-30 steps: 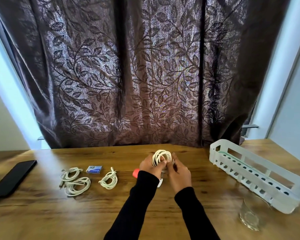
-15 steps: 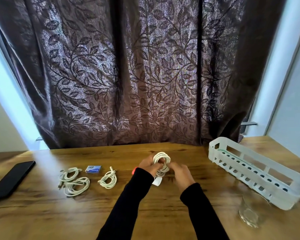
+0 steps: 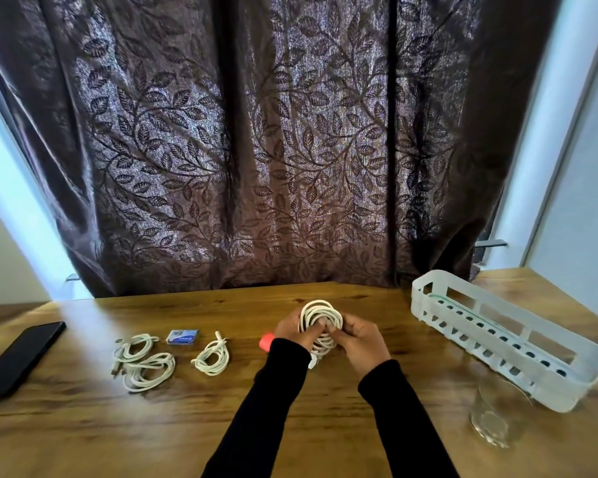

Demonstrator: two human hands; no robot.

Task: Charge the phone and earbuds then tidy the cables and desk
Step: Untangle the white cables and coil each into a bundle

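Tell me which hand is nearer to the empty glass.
Right. The right hand holds the cable coil on the side toward the glass; the left hand is farther.

Both hands are above the wooden counter point(image 3: 290, 426) in front of a dark leaf-pattern curtain point(image 3: 256, 132). The left hand point(image 3: 290, 331) and the right hand point(image 3: 361, 339) hold together a coiled white cable point(image 3: 320, 313), each grip closed on it. Two other white cable bundles point(image 3: 142, 360) and point(image 3: 213, 355) lie to the left, a small blue box point(image 3: 182, 337) between them. A black phone point(image 3: 18, 357) lies far left; a white plastic basket point(image 3: 504, 336) and a clear glass point(image 3: 497, 412) stand at the right.
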